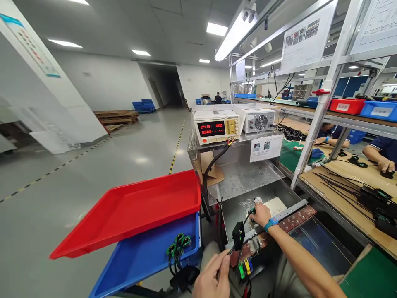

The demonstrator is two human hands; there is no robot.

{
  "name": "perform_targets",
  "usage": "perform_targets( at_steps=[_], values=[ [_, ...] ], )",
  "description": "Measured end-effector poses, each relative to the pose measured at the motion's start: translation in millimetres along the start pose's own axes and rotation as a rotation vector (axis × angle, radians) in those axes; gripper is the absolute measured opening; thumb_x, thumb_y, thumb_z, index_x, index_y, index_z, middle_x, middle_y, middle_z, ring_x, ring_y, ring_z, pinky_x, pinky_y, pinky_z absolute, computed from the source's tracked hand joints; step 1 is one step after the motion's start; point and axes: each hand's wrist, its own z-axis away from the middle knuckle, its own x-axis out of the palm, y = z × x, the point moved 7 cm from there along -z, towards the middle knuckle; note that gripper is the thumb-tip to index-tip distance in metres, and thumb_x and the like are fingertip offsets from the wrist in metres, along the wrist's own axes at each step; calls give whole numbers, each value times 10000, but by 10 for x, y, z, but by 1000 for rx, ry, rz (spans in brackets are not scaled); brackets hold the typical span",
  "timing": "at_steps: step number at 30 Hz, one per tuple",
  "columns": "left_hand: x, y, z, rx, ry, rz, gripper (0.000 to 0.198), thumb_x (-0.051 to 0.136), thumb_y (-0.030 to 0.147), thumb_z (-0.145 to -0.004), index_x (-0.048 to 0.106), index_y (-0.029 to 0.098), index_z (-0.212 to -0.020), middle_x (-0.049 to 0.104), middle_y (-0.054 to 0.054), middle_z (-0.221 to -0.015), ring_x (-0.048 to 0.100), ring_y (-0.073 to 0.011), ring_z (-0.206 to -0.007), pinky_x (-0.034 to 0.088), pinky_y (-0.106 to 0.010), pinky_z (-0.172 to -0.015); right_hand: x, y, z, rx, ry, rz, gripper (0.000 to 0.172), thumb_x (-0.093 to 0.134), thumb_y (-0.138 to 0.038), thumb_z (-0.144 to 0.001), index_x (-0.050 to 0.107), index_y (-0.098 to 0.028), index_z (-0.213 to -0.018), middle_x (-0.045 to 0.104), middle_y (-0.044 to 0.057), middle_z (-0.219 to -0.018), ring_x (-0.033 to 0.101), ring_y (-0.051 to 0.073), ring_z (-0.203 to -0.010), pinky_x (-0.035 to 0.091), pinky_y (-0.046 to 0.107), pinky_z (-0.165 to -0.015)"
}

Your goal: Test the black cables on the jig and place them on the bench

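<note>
Black cable (231, 248) is pinched in the closed left hand (212, 275), its adapter block (238, 235) lying up-right toward the right hand (259, 214), which grips a small knob (258, 200) on the steel tabletop (235, 207).

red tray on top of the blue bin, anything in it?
No, the red tray shows only its bare red floor, while the blue bin under it holds green-and-black coil parts with dark leads.

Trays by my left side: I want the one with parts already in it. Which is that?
The blue tray, under the red tray. It holds green wound coils at its right end; the red one shows nothing inside.
</note>
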Motion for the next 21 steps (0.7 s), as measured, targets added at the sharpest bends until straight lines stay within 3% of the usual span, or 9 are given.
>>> perform_targets(
  at_steps=[4,7,10,12,13,15,17,19,21],
  values=[
    [93,736,-15,623,58,-265,75,598,201,-947,660,188,-908,607,2,-788,514,-129,-763,360,-249,-744,-16,-43,41,-68,-51,40,515,741,-441,-820,658,-52,-1147,570,189,-1215,629,363,-1055,523,461,-872],
    [255,1018,25,757,-17,-293,113,603,142,-917,605,161,-805,540,-15,-710,430,-146,-695,306,-285,-698,-133,26,126,-142,-119,46,391,685,-269,-853,664,-46,-1173,567,217,-1224,607,373,-1098,505,459,-901],
    [560,1197,189,886,-143,-354,228,604,215,-917,555,162,-701,513,-27,-677,430,-170,-685,240,-334,-664,-454,80,354,-219,-96,-27,328,544,-148,-931,671,-87,-1227,588,177,-1234,574,307,-1179,450,404,-1003],
    [855,1262,369,992,-278,-381,293,571,270,-947,544,158,-678,518,-32,-676,434,-178,-686,196,-351,-644,-772,1,633,-308,-28,-230,351,459,-221,-1021,649,-86,-1283,605,132,-1262,553,216,-1211,399,320,-1067],
    [1026,1270,471,1041,-365,-384,311,545,280,-966,540,152,-682,527,-37,-681,430,-180,-694,177,-354,-635,-903,-76,804,-359,-64,-471,365,475,-275,-1023,651,-58,-1259,626,136,-1232,573,204,-1175,412,310,-1048],
    [1380,1225,675,1099,-564,-381,363,529,270,-974,429,145,-648,545,-50,-686,397,-184,-706,160,-359,-624,-991,-307,1191,-415,-397,-948,521,526,-467,-989,593,-33,-1269,631,165,-1179,620,207,-1062,491,320,-915],
    [1681,1118,854,1111,-747,-364,505,588,212,-921,173,171,-635,560,-63,-675,330,-189,-686,170,-361,-619,-1033,-511,1543,-398,-682,-1245,658,634,-578,-885,526,-59,-1274,634,143,-1078,641,176,-854,521,297,-729],
    [1834,1009,1005,1132,-858,-322,632,635,156,-859,24,190,-701,550,-76,-645,284,-196,-668,212,-370,-629,-1051,-592,1735,-389,-742,-1326,694,667,-633,-838,517,-59,-1199,604,68,-856,519,98,-572,397,220,-491],
    [1798,946,1102,1166,-874,-260,581,614,200,-889,73,194,-675,540,-72,-665,342,-201,-702,273,-375,-665,-1025,-561,1799,-384,-697,-1338,666,640,-652,-859,538,-46,-1117,506,6,-697,324,50,-460,195,199,-403]
  ],
)
